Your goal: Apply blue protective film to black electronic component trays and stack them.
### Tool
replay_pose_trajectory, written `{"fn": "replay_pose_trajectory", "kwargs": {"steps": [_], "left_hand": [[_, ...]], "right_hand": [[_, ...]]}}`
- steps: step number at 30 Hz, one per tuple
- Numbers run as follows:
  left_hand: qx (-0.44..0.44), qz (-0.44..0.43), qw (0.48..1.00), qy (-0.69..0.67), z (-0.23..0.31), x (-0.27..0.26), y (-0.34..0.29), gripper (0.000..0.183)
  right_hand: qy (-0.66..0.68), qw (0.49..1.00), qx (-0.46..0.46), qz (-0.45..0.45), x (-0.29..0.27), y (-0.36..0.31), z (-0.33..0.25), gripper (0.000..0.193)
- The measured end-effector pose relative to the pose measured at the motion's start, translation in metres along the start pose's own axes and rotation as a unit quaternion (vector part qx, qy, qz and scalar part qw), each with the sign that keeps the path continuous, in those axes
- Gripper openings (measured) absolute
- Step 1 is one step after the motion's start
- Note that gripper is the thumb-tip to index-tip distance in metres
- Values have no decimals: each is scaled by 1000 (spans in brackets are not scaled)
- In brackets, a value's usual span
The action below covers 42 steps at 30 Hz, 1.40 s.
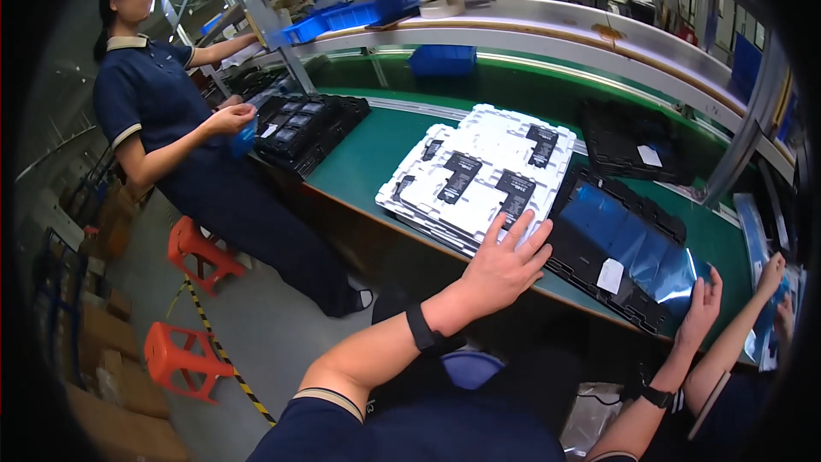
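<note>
On the counter [346, 167], white tray [492, 131]: flat black packs [462, 176] already seated, some face bare. Your left hand [505, 265] at its near edge, fingers wide. Black tray [586, 258] beside, blue film [623, 233] still on; your right hand [700, 306] at film's corner, grip: can't tell.

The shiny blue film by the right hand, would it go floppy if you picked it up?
Probably floppy: the blue film looks thin and creased. It may be slippery, since its surface shines near the right hand. It's likely light too, as it seems see-through over the black tray.
</note>
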<state>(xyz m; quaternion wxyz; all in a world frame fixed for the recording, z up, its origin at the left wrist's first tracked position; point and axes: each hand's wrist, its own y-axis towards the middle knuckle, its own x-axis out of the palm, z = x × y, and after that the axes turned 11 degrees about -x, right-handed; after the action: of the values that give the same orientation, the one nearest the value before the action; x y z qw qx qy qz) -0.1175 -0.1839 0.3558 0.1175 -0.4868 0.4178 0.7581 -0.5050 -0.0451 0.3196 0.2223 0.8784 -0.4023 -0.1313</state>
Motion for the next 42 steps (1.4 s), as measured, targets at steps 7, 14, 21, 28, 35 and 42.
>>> {"fn": "replay_pose_trajectory", "kwargs": {"steps": [7, 14, 21, 28, 35, 42], "left_hand": [[-1, 48, 995, 82, -12, 13, 3, 28], [-29, 58, 991, 114, -16, 34, 10, 26], [-52, 73, 988, 129, -23, 50, 14, 39], [-59, 72, 984, 152, -27, 65, 11, 29], [-77, 71, 985, 140, -30, 77, 5, 27], [-94, 69, 978, 173, -27, 69, 8, 30]], "right_hand": [[-31, 999, -19, -1, 6, 2, 4, 30], [-21, 1000, -4, 0, -2, 14, 22, 29], [-18, 1000, -8, 9, -18, 18, 42, 29], [-51, 999, -5, 19, -42, 7, 79, 32], [-26, 999, 18, 0, -65, 7, 97, 32], [12, 999, 16, 37, -39, 12, 88, 32]]}}
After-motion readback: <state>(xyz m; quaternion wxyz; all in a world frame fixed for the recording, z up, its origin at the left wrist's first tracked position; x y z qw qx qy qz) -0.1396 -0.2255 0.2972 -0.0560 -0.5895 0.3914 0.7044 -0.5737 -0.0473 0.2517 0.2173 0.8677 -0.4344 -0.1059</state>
